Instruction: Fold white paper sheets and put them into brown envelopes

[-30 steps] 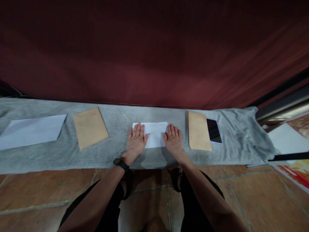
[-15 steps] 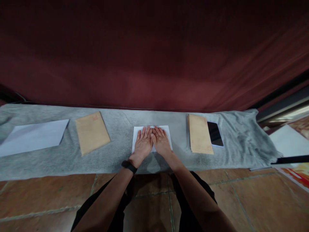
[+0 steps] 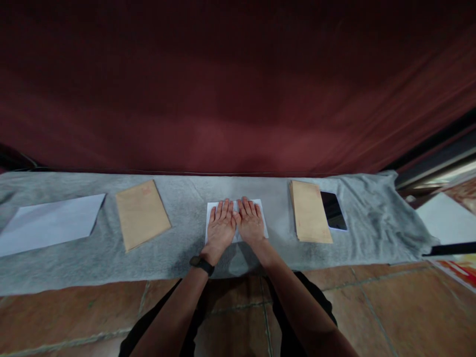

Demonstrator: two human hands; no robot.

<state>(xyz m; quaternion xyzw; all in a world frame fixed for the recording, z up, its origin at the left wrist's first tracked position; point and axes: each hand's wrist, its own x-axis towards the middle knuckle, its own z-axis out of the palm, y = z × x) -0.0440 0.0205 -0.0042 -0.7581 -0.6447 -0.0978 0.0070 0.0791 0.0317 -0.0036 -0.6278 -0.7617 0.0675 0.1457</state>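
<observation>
Under both palms lies a white sheet of paper (image 3: 265,225), apparently folded, flat on the grey cloth. My left hand (image 3: 220,227) presses on its left half, fingers stretched out and pointing away from me. On the right half rests my right hand (image 3: 250,222), also flat with its fingers extended. The two thumbs meet near the paper's middle. Most of the sheet is covered by the hands; its top edge and side corners show.
Grey cloth (image 3: 193,198) covers a long narrow bench. White paper (image 3: 55,220) lies far left, with brown envelopes (image 3: 143,213) nearer. On the right are a stack of brown envelopes (image 3: 310,210) and a phone (image 3: 333,210). A dark red curtain (image 3: 238,99) hangs behind.
My hands, which partly overlapped at the fingers, now lie side by side with fingertips slightly apart. The whole view has shifted a little, so the bench appears lower.
</observation>
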